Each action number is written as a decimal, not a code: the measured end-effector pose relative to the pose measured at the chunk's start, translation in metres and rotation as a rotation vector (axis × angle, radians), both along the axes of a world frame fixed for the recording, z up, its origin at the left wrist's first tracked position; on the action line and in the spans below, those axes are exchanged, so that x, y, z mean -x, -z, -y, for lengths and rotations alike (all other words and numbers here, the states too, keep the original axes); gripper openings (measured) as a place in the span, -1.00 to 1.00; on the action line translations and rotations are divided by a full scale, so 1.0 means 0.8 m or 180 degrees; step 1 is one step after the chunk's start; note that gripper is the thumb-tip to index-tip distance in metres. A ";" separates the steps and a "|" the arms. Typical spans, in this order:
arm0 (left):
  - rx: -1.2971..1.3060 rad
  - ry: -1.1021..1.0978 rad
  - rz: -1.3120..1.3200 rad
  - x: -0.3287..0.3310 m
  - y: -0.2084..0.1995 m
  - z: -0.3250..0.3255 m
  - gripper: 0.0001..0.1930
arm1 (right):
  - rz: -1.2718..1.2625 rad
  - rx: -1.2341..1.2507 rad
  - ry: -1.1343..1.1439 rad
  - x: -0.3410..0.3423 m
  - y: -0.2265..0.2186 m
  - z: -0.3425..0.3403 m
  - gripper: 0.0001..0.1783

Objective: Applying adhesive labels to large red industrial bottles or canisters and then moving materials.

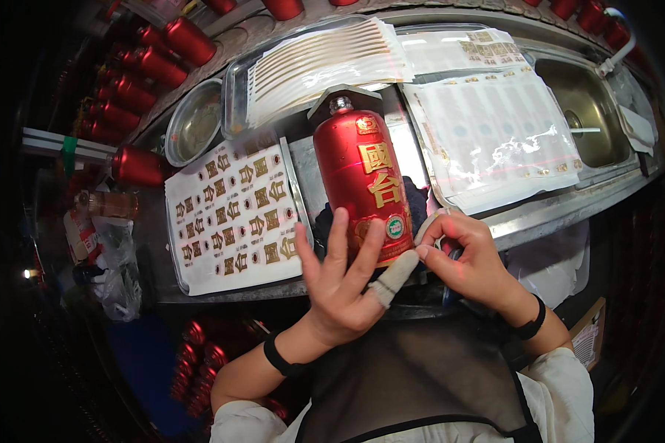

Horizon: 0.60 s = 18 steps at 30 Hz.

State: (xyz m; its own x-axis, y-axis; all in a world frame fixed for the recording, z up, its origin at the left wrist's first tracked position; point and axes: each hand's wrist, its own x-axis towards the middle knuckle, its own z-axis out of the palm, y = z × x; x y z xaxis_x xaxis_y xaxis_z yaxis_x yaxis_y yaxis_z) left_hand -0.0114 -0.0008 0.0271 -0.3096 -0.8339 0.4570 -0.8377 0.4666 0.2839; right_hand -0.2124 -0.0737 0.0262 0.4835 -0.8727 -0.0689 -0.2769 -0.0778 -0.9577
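Note:
A glossy red bottle (347,173) with gold decals and a small round green-and-white emblem lies in front of me, its clear neck pointing away. Under it sit a dark cloth (415,207) and, by the neck, a grey angled support (366,98). My left hand (343,295) rests its spread fingers at the bottle's near end; a pale finger cover is on the thumb. At the bottle's lower right edge my right hand (469,258) is closed in a pinch, with a pale cover on one finger. Whatever it pinches is too small to make out.
Left of the bottle, a tray holds a sheet of gold decals (229,221). Behind are a metal bowl (193,129) and a tray of gold-striped sheets (325,66). Glossy white sheets (495,140) lie right, beside a metal sink (587,111). More red bottles (188,40) stand far left.

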 end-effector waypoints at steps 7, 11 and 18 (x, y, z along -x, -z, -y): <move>-0.0102 -0.0223 -0.1142 -0.018 0.033 -0.001 -0.32 | 0.0184 0.0298 -0.0198 -0.003 0.004 -0.001 -0.91; -0.0347 -0.0213 -0.1204 -0.038 0.046 -0.034 -0.37 | 0.0137 0.0043 -0.0132 -0.001 -0.005 0.002 -0.91; -0.0122 -0.0098 -0.0525 -0.035 0.044 -0.036 -0.46 | 0.0258 0.0146 0.0000 0.003 0.001 0.004 -0.90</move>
State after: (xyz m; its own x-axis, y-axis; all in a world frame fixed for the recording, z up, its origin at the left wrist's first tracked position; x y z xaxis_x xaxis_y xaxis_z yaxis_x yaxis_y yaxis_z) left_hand 0.0166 0.0276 -0.0085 -0.2071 -0.8596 0.4671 -0.7919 0.4276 0.4359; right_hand -0.2145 -0.0768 0.0252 0.4857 -0.8740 0.0105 -0.1988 -0.1221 -0.9724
